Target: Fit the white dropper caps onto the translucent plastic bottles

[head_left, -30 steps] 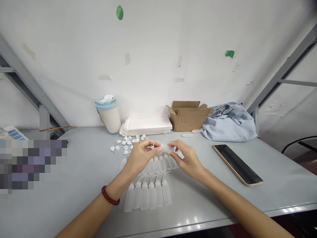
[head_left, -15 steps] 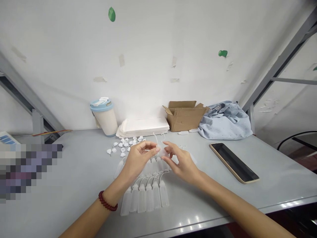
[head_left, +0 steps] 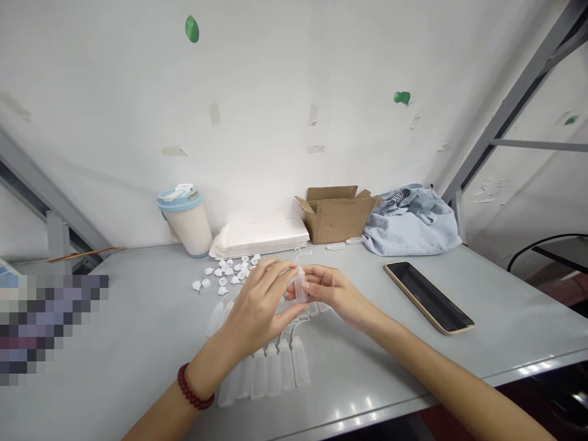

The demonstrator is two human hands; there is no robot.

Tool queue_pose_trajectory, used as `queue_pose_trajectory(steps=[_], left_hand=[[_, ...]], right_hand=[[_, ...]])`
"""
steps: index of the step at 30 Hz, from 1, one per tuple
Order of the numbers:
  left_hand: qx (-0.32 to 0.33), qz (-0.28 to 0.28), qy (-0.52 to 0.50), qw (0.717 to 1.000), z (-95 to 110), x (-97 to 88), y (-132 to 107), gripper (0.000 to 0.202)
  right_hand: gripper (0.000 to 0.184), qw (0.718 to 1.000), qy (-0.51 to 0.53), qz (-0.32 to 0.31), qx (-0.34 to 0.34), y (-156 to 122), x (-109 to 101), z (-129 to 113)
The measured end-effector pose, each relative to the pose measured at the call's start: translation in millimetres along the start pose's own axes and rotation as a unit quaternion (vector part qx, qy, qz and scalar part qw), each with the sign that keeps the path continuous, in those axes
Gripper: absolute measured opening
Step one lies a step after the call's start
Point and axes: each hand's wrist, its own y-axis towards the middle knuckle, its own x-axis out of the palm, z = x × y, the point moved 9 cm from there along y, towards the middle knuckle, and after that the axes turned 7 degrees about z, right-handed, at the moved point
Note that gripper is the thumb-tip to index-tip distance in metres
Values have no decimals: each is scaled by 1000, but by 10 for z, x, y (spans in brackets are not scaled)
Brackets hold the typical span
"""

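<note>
A small translucent squeeze bottle (head_left: 301,289) with a thin tube at its top stands roughly upright in my right hand (head_left: 328,286), whose thumb and fingers are closed around its body. My left hand (head_left: 264,300) curves around the bottle's left side, its thumb near the base and its fingers near the top, with a wide gap between. Whether those fingertips press on the bottle I cannot tell. Below lie rows of similar bottles (head_left: 274,370) with bent tubes, partly hidden by my left hand. Loose white caps (head_left: 223,282) with fine tips are scattered behind it.
At the back stand a cup with a blue lid (head_left: 186,220), a stack of white trays (head_left: 261,236), an open cardboard box (head_left: 342,217) and a light blue cloth bundle (head_left: 413,223). A phone (head_left: 429,298) lies on the grey table (head_left: 367,380) at right.
The bottle has turned more upright and my right hand has closed around it. My left hand has let its pinch go and spread around the bottle. The view has shifted slightly.
</note>
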Motion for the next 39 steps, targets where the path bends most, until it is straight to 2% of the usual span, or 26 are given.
queue_pose_trajectory(steps=[3,6,9,10,12,14,16,18,23,29,34,36,37,39], left_hand=[[42,-15,28,999,69,49,-16,44],[41,-18,28,999,106,46,-2,40],[17,-43,-9,999,203,44,-12,35],[8,-60,-26,998,254,56,-34,35],[-16,-101,-55,993,362,101,-117,36],[-32,-128,-61,989,459,143,-225,36],[-45,-152,-63,985,519,204,-338,37],[-61,-178,-67,980,527,279,-432,37],[-92,-223,-42,970,435,388,-527,34],[-101,-258,-23,961,410,417,-548,27],[-99,-268,-29,958,378,374,-483,32],[-108,-253,-20,961,224,315,-397,28],[-121,-231,-5,965,86,264,-334,24],[-147,-207,39,967,-251,199,-220,21]], right_hand=[[26,1000,-6,-16,0,-10,27,-10],[22,998,-33,-48,20,-19,25,-10],[25,979,-114,-141,91,-99,29,32],[25,962,-154,-191,117,-162,42,51],[27,909,-232,-302,169,-341,70,104],[29,857,-284,-379,204,-500,70,153],[30,819,-311,-427,222,-602,81,211],[30,801,-324,-450,227,-634,101,276],[24,811,-338,-429,208,-540,123,365],[19,822,-340,-416,190,-486,138,384],[19,833,-328,-402,191,-447,76,352],[19,858,-321,-366,167,-350,16,284],[19,877,-323,-326,141,-259,-42,230],[22,906,-371,-194,55,-12,-267,77]])
